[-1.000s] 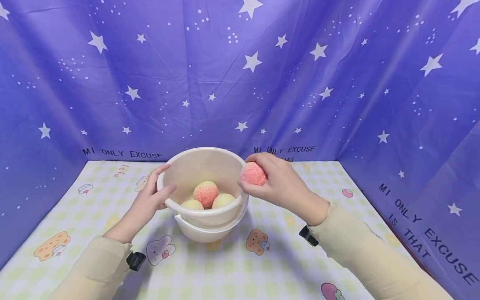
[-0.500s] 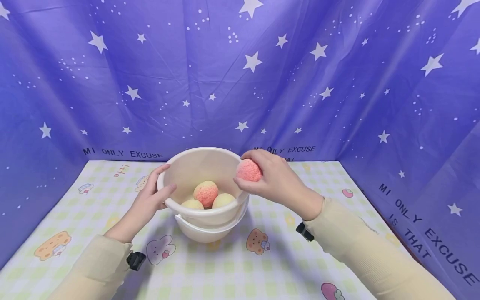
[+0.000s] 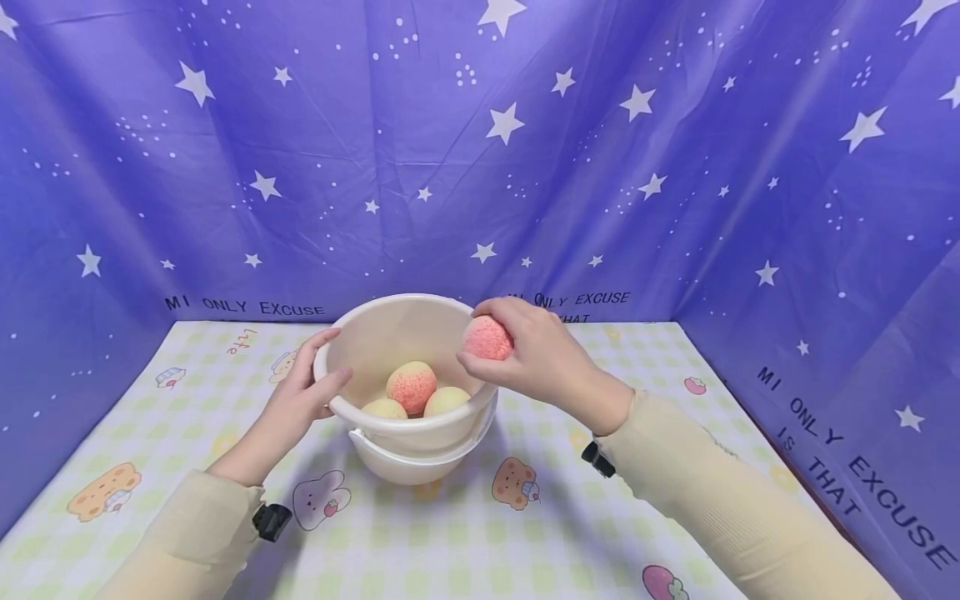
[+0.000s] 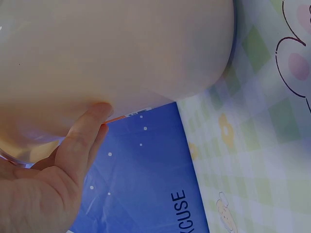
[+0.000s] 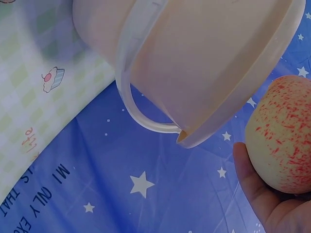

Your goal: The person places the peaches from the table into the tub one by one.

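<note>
A white bucket (image 3: 405, 327) stands on the table in the head view, its mouth facing me. Three yellow-and-pink peaches lie inside it: a blushed one (image 3: 411, 388) on top, a pale one (image 3: 447, 402) to its right and another (image 3: 385, 409) at the left, partly hidden by the rim. My left hand (image 3: 298, 392) grips the bucket's left rim, thumb inside; in the left wrist view its fingers press the outer wall (image 4: 121, 53). My right hand (image 3: 551, 354) holds a peach (image 3: 488, 337) at the right rim. The right wrist view shows this speckled peach (image 5: 284, 136) beside the bucket's mouth.
The bucket's white handle (image 5: 127, 82) hangs down against its side. A checked cloth with cartoon prints (image 3: 435, 550) covers the table. Purple star-printed curtains (image 3: 420, 125) enclose the back and both sides.
My right hand has moved left with its peach, from just outside the right rim to over the bucket's edge. My left hand, the bucket and the peaches inside have stayed put.
</note>
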Demonstrator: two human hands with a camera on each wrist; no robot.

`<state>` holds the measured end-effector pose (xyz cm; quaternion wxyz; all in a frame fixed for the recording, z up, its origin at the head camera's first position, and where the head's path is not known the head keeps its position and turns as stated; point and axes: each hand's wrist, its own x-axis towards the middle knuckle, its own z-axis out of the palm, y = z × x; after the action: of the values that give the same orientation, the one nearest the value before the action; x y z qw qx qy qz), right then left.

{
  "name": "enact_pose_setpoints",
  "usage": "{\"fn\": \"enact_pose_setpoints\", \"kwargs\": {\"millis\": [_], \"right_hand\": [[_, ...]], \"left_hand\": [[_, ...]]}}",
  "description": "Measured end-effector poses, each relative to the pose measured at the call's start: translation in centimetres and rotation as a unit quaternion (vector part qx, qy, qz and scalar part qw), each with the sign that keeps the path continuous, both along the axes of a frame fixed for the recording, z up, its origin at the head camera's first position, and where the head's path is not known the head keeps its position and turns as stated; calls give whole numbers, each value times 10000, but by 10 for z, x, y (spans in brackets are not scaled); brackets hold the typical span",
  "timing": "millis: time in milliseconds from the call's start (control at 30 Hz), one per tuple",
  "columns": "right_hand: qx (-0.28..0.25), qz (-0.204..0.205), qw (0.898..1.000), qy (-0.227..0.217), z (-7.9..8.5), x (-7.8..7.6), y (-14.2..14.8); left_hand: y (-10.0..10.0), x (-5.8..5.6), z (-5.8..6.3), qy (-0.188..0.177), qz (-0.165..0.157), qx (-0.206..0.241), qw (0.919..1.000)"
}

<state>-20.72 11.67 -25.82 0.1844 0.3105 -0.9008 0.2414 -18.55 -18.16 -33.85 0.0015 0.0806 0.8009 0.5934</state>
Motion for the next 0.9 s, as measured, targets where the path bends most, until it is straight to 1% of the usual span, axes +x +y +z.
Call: {"fn": "enact_pose_setpoints", "kwargs": {"millis": [200,400,900], "right_hand": [[35,3,10000,29,0,-1,-3],[40,-16,10000,-59,0,-4,-5],[-114,-50,9998,-180,-3,-11,-13]], "left_hand": [[0,0,0,-14,-4,-12,10000],[1,0,1,7,-14,5,10000],[0,0,0,11,-4,-4,10000]]}}
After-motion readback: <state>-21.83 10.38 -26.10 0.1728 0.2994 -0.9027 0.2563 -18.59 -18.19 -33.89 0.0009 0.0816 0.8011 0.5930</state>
